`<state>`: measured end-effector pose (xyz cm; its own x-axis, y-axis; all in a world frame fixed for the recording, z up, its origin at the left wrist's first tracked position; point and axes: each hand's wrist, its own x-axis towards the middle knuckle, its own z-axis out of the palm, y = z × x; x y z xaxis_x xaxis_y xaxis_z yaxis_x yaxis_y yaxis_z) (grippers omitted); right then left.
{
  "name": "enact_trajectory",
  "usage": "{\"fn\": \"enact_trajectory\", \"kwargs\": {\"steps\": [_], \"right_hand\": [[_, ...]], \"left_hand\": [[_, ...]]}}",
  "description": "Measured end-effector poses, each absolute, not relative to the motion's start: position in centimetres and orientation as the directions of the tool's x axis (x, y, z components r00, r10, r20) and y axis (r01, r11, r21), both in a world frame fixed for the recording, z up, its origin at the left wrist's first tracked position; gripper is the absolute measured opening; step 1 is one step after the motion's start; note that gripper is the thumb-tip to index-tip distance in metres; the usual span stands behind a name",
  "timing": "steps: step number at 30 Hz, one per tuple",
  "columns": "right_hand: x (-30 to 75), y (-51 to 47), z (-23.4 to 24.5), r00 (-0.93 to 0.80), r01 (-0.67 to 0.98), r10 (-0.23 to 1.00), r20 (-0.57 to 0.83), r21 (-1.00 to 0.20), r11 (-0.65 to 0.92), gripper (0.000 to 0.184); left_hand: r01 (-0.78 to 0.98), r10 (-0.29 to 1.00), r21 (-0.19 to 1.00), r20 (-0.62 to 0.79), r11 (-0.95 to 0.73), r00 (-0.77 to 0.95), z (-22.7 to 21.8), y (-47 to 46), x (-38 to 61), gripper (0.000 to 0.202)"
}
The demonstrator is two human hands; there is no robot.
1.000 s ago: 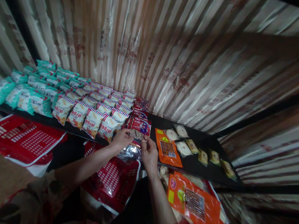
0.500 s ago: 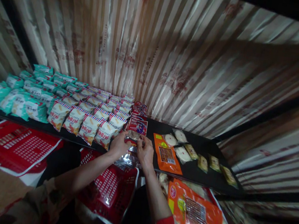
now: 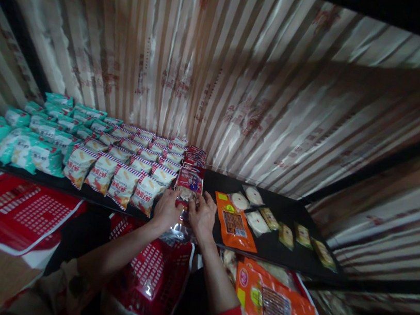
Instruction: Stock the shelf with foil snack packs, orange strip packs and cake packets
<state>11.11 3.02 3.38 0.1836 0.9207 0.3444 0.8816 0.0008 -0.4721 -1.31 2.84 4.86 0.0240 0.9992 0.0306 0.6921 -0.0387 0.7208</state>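
Note:
At the front edge of the black shelf (image 3: pixel 210 178), my left hand (image 3: pixel 167 211) and my right hand (image 3: pixel 202 217) grip opposite sides of a dark red snack packet with a clear section (image 3: pixel 186 195). Its print is too blurred to read. Directly behind it, a column of red and purple snack packets (image 3: pixel 191 171) runs back to the curtain. Closest to my left hand are white chip bags with striped tops (image 3: pixel 146 194). On the other side, an orange packet (image 3: pixel 234 221) lies flat near my right hand.
Teal bags (image 3: pixel 47 159) fill the shelf's left end. White round packs (image 3: pixel 257 222) and small yellow packs (image 3: pixel 286 236) lie to the right. Below the edge are red printed bags (image 3: pixel 147 268) and a large orange packet (image 3: pixel 279 305). A striped curtain (image 3: pixel 229 77) hangs behind.
My hands have shifted slightly, with the packet lying flatter against the column. The right hand's fingers now stretch further forward along its side. The view has tilted a little.

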Motion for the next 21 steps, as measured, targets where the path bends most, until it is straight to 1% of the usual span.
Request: {"fn": "enact_trajectory", "kwargs": {"steps": [3,7,10,15,21], "right_hand": [[10.9,3.1,3.6,0.138,0.918,0.927,0.348,-0.397,0.012,0.040],[10.4,3.7,4.0,0.100,0.935,0.934,0.342,-0.353,0.029,0.040],[10.2,4.8,4.6,0.019,0.944,0.946,0.324,-0.317,0.090,0.042],[10.0,7.3,5.2,-0.117,0.944,0.961,0.252,-0.271,0.186,0.045],[9.7,8.7,4.5,-0.115,0.957,0.980,0.162,-0.245,0.152,0.049]], "left_hand": [[0.687,0.999,0.725,0.039,-0.054,0.038,4.7,3.0,-1.3,0.037],[0.693,0.998,0.719,0.043,-0.060,0.042,4.7,3.1,-1.4,0.037],[0.699,0.998,0.712,0.049,-0.068,0.047,4.7,3.0,-1.4,0.039],[0.701,0.998,0.711,0.051,-0.059,0.032,4.6,3.0,-1.4,0.040],[0.688,0.998,0.723,0.047,-0.064,0.043,3.9,3.2,-1.3,0.041]]}}
